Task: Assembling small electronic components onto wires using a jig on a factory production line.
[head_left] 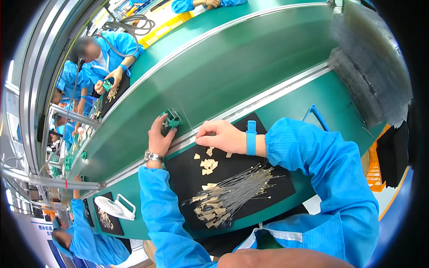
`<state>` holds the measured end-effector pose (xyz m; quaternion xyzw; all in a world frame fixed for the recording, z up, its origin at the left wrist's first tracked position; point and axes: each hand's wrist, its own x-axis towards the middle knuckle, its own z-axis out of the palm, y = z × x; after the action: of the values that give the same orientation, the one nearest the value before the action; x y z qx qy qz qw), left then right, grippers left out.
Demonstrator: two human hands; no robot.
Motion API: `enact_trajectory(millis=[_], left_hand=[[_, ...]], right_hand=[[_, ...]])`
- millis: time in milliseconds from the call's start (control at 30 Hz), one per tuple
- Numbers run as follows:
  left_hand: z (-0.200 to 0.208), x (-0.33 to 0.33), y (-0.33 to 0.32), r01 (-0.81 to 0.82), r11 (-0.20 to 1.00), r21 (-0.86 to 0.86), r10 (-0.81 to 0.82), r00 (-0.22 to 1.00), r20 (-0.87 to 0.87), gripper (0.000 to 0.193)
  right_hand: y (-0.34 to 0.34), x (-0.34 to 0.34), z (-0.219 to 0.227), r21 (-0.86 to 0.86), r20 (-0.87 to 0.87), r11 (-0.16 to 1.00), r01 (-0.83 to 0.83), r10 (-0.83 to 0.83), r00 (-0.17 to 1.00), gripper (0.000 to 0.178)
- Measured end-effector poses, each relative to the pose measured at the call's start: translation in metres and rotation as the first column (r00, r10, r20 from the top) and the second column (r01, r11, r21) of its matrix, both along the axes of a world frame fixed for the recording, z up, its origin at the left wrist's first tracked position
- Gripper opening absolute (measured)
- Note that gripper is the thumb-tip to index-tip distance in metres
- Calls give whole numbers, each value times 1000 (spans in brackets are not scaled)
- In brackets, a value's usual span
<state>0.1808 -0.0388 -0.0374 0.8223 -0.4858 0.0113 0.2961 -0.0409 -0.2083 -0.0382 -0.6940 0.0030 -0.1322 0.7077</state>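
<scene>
Gripping the green part (pixel 172 119) between thumb and fingers, the left hand (pixel 159 139) held it over the belt (pixel 268 49), just past the rail (pixel 286 90); the right hand (pixel 223 135) was near it, a little to the right, its fingers curled in toward the thumb; whether they were clamped on anything I could not tell, though a fine pale line (pixel 182 110) ran close by the tips. To judge by that pose, this was close two-handed work; doing it well called for a firm left grip at the part's edges, leaving its top clear; the right fingertips did best to pinch lightly and come in straight, since anything thin would likely bend if pushed askew.

Below the right wrist, with its blue strap (pixel 251 139), a few cream tags (pixel 209 166) lay on the black mat (pixel 279 178); nearer the body, the wires (pixel 241 187) lay in a crossed heap, more tags about their left ends; drawing one out along its length, not across the pile, would probably have spared a tangle. Farther right, the coiled blue cord (pixel 319 118) lay on the table (pixel 286 106), apart from both hands; sleeves, I judged, were best kept off the wires.
</scene>
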Motion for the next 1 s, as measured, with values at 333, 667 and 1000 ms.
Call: enact_trajectory(millis=[333,667,1000], left_hand=[[40,-100,2,83,993,-81,-60,966,251,90],[33,-110,6,224,930,-292,-153,956,249,80],[44,-116,6,171,951,-259,-72,934,351,45]], right_hand=[[-13,3,8,437,-108,896,-77,137,985,15],[-18,4,10,737,117,599,-315,346,931,9],[-19,2,23,735,169,580,-352,345,923,9]])
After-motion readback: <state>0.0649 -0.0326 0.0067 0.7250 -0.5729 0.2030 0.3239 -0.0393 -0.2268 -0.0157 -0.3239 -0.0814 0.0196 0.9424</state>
